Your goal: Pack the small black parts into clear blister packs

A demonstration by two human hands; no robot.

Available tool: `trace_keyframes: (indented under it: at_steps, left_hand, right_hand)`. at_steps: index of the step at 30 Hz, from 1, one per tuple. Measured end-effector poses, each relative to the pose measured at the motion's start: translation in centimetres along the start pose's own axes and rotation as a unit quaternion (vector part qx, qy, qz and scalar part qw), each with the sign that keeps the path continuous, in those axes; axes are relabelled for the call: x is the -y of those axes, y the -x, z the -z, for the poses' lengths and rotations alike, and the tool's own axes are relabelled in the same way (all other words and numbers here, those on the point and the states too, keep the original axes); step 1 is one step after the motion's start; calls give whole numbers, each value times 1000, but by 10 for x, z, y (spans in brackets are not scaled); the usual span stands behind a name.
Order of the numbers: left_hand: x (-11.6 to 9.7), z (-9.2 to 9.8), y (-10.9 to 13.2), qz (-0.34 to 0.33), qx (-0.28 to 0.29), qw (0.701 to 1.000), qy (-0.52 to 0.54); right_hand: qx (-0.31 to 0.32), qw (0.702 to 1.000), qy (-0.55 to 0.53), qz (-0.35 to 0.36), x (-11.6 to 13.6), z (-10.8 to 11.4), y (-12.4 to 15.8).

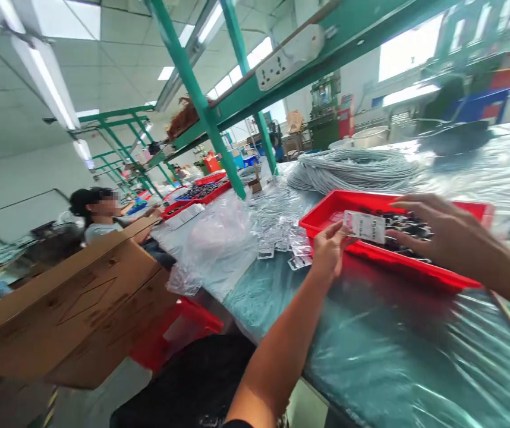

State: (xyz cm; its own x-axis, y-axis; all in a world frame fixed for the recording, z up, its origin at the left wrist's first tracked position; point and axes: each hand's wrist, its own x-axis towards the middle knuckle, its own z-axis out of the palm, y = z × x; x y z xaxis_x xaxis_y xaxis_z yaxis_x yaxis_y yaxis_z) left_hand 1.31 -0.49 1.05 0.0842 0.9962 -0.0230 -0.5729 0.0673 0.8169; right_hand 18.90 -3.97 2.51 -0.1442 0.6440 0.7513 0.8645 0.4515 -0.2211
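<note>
My left hand pinches the left end of a small clear packet with a white printed label. The packet is held over the near rim of a red plastic tray. Inside that tray lie many small black and silvery parts, partly covered by the packet and my right hand. Above the tray's right half is my right hand, its fingers apart and its thumb close to the packet's right end; whether it touches is unclear. Several similar flat packets lie on the table left of the tray.
Coiled grey cable lies behind the tray. A clear plastic bag sits farther left on the film-covered table. A green frame with a power strip rises overhead. Cardboard and a seated person are at left.
</note>
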Motion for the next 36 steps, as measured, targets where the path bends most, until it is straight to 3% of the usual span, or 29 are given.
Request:
trace_keyframes:
  at_steps: [3, 9, 13, 18, 21, 27, 32, 36]
  left_hand:
    - [-3, -1, -3, 32, 15, 999, 22]
    - [-4, 0, -5, 65, 65, 995, 37]
    - [-4, 1, -7, 83, 78, 993, 38]
    - [-1, 2, -6, 59, 133, 989, -21]
    - [2, 5, -7, 35, 137, 989, -50]
    - [5, 9, -7, 8, 146, 988, -57]
    - [5, 9, -4, -12, 172, 981, -91]
    - [6, 7, 0, -37, 161, 976, -141]
  right_hand:
    - [85, 995, 11, 44, 3, 3, 7]
    - [50, 996, 41, 54, 10, -10, 4]
    - [71, 995, 45, 56, 12, -10, 6]
    - [76, 994, 54, 61, 17, -11, 7]
    - [71, 994, 56, 64, 21, -12, 8]
    - [65, 996, -53, -23, 31, -20, 13]
    - [90, 973, -188, -99, 26, -19, 9]
    - [118, 975, -161, -97, 15, -14, 6]
